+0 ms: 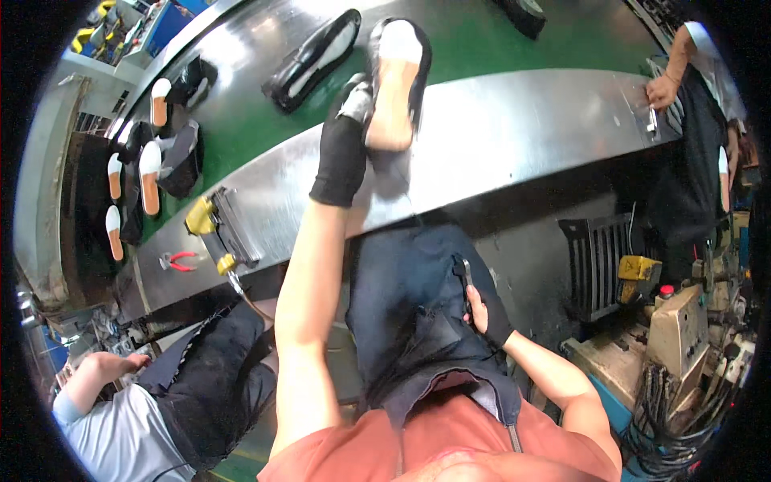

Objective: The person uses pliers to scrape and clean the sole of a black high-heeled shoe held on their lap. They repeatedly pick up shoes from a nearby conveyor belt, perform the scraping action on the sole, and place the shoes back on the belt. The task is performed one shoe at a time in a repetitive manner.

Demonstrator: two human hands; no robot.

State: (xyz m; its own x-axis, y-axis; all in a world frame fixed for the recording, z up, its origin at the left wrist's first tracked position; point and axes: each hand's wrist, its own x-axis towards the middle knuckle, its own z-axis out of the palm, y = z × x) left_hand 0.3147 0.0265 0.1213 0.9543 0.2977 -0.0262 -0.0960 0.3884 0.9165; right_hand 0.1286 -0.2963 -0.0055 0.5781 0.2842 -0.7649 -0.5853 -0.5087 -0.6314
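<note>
My left hand (pixel 343 153), in a dark glove with bare forearm, reaches over the metal work surface (pixel 490 120). Its fingers close on the left side of a black shoe (pixel 393 96), whose white-and-tan sole face is turned up. Down by my lap, my right hand (pixel 488 313) wears a glove that leaves the fingertips bare. It is closed round a slim hand tool (pixel 467 275) with a dark head and a metal shank; its exact kind is unclear against the dark apron (pixel 401 273).
Another black shoe (pixel 313 60) lies on the green belt (pixel 462 52). Several shoe pieces stand at the left. Red-handled pincers (pixel 178 261) rest near a yellow-and-black tool (pixel 205 215). A co-worker's hand (pixel 662 91) is at the right end; another person sits lower left. Machinery (pixel 679 329) stands right.
</note>
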